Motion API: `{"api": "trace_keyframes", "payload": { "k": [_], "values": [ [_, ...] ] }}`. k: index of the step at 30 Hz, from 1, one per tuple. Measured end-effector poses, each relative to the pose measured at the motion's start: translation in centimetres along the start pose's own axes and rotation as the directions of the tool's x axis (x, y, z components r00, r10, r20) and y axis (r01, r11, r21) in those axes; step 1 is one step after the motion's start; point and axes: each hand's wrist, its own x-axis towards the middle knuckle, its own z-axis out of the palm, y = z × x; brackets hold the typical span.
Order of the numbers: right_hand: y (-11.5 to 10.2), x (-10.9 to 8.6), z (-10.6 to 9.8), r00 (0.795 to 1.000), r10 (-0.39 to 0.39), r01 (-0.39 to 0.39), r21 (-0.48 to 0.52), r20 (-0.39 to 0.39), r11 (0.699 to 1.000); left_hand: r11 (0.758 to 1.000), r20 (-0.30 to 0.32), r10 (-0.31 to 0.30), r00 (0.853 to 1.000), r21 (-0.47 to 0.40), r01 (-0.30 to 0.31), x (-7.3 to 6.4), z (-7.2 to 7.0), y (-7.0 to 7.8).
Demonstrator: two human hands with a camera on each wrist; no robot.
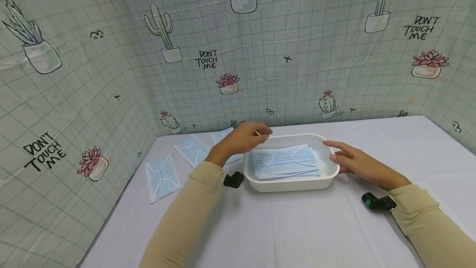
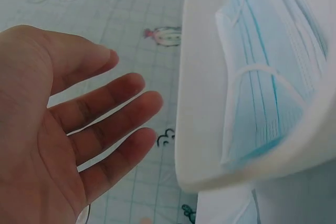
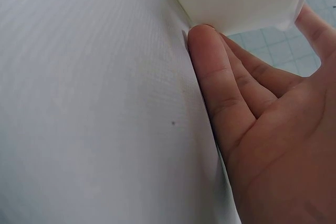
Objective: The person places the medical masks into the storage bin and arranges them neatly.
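A white plastic box (image 1: 290, 185) with rounded corners stands on the table, a stack of light blue face masks (image 1: 286, 163) with white ear loops inside it. Over the box's left back rim hangs my left hand (image 1: 241, 139), its fingers loosely bent and nothing in them. The left wrist view shows that palm (image 2: 63, 124) apart from the box wall. My right hand (image 1: 357, 164) touches the right end of the box with nearly straight fingers. In the right wrist view, one fingertip (image 3: 205, 38) lies low against the box wall, right at the tabletop.
Three more face masks lie left of the box: one (image 1: 162, 178) near the table's left edge, another (image 1: 191, 150) behind it, and a third (image 1: 222, 135) partly hidden by my left hand. A cactus-print cloth (image 1: 260, 44) hangs behind the white-covered table (image 1: 297, 226).
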Motion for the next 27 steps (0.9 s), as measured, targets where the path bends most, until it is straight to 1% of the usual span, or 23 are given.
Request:
{"api": "trace_keyframes", "payload": {
  "k": [3,6,9,14,21,27],
  "values": [
    [0.0,-0.2,-0.1,1.000,-0.001,0.001,0.003,0.000,1.000,0.997,-0.062,-0.037,0.997,-0.074,0.032,-1.2,-0.5,-0.7],
    [0.0,-0.3,-0.1,1.000,-0.008,0.008,0.007,-0.001,1.000,0.989,-0.122,-0.068,0.990,-0.136,0.052,-2.2,-0.9,-1.5],
    [0.1,-0.3,-0.2,1.000,-0.009,0.009,0.015,0.002,1.000,0.986,-0.162,-0.087,0.983,-0.157,0.062,-3.2,-0.9,-2.5],
    [0.2,-0.4,-0.2,1.000,-0.007,0.007,0.033,0.015,0.999,0.977,-0.199,-0.126,0.972,-0.197,0.086,-5.0,-0.7,-3.9],
    [0.5,-0.6,-0.3,0.999,-0.024,0.023,0.052,0.022,0.998,0.962,-0.246,-0.179,0.953,-0.246,0.117,-6.9,-0.4,-6.2],
    [0.3,-0.7,-0.4,0.999,-0.028,0.026,0.057,0.029,0.998,0.951,-0.270,-0.238,0.933,-0.261,0.167,-9.4,-0.6,-8.0]
  ]
}}
